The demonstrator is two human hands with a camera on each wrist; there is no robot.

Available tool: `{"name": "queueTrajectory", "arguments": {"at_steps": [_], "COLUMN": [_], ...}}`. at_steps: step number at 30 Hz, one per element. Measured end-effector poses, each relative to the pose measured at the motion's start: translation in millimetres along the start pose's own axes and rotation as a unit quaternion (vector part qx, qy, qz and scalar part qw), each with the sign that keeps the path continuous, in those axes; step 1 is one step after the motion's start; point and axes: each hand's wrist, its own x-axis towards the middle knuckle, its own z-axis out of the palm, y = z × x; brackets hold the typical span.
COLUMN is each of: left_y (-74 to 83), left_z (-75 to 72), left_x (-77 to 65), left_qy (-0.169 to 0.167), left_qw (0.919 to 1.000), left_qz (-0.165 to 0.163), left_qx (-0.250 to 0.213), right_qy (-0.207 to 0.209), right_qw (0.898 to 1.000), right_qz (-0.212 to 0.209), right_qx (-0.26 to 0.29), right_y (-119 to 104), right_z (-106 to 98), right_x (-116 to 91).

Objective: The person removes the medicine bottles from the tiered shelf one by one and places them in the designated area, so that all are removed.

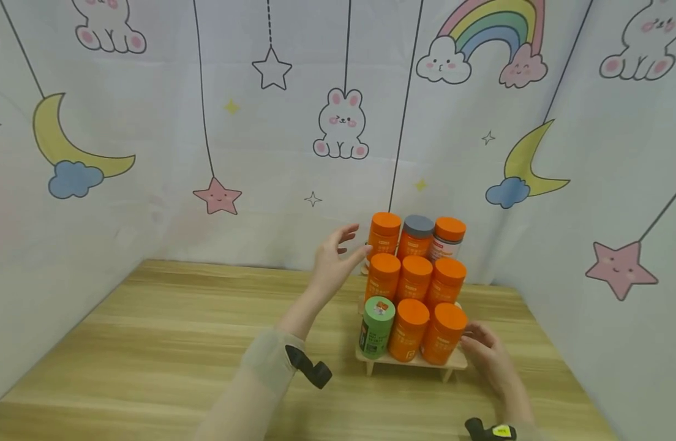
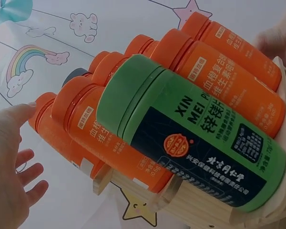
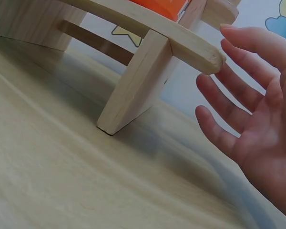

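Note:
A tiered wooden rack [image 1: 458, 360] carries three rows of jars on its steps. My left hand [image 1: 332, 262] is beside the back-left orange jar [image 1: 383, 237], fingers spread and loosely bent. In the left wrist view its thumb overlaps that jar's cap, and nothing is in its palm. A green jar [image 2: 195, 138] with a dark label stands at the front left, next to orange jars [image 1: 408, 331]. At the rack's right end is my right hand [image 1: 491, 358], its fingers relaxed. In the right wrist view those fingertips lie right at the end of a wooden shelf [image 3: 200, 53].
The rack stands on a wood-grain table [image 1: 206, 343] near its back edge. A grey-capped jar [image 1: 416, 236] and a jar with a white label [image 1: 445, 245] are in the top row. Behind hangs a pale cloth [image 1: 283, 153] printed with cartoons.

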Motion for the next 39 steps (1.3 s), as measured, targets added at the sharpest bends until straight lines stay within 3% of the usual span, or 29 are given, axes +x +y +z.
{"name": "queueTrajectory", "arguments": {"at_steps": [13, 24, 30, 39], "left_y": [-3.6, 0.0, -1.4, -2.7], "left_z": [11.0, 17.4, 22.6, 28.6], "left_x": [19.2, 27.6, 28.3, 30.1], "left_qy": [-0.038, -0.087, -0.094, -0.087], "left_qw": [0.9960, 0.9922, 0.9897, 0.9893], "left_qz": [-0.049, -0.067, -0.081, -0.088], "left_qx": [-0.065, -0.059, -0.071, -0.077], "right_qy": [-0.094, -0.090, -0.127, -0.135], "right_qw": [0.995, 0.992, 0.990, 0.989], "right_qz": [0.017, 0.071, 0.052, 0.046], "right_qx": [0.010, -0.055, -0.023, -0.027], "right_y": [3, 1, 1, 4], "right_z": [-4, -4, -5, -7], "right_x": [0, -4, -2, -1]}}
